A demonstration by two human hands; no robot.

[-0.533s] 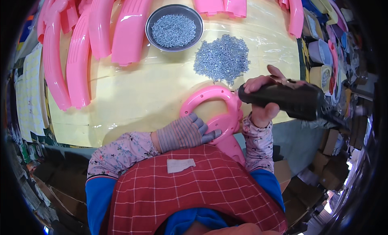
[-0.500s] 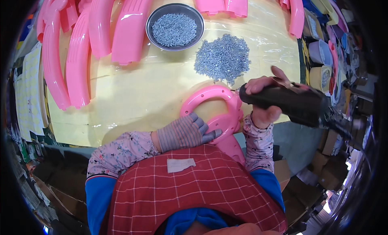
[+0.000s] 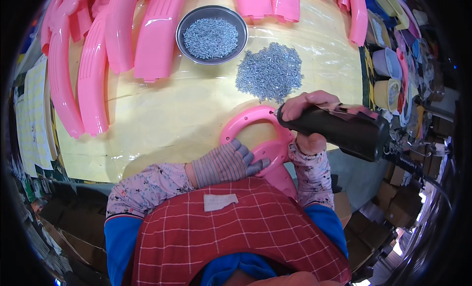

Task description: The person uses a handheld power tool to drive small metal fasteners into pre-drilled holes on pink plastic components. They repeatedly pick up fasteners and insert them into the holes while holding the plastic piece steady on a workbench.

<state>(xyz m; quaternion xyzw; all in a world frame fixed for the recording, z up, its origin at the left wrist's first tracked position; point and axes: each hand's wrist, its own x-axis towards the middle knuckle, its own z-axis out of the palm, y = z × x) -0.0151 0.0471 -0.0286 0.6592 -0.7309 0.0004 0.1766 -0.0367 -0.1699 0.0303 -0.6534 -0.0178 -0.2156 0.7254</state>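
In front of me lies a glossy pink plastic part, with a curved ring at its far end and small screw holes along it. My left hand, in a striped grey fingerless-style glove, is closed on the ring's near left side. A black electric screwdriver lies nearly level in my right hand, which is wrapped around its front end. Its tip meets the top of the ring at a screw hole. The bit is largely hidden by my fingers, and the part's near end by my apron.
Beyond the part, a heap of small silver screws lies on the yellow table cover. A metal bowl holds more screws. Long pink plastic pieces line the far left. Plastic tubs stand past the right edge.
My right hand and the screwdriver have shifted left, so the tip has gone from the ring's right side to its top. My left hand stays on the pink part.
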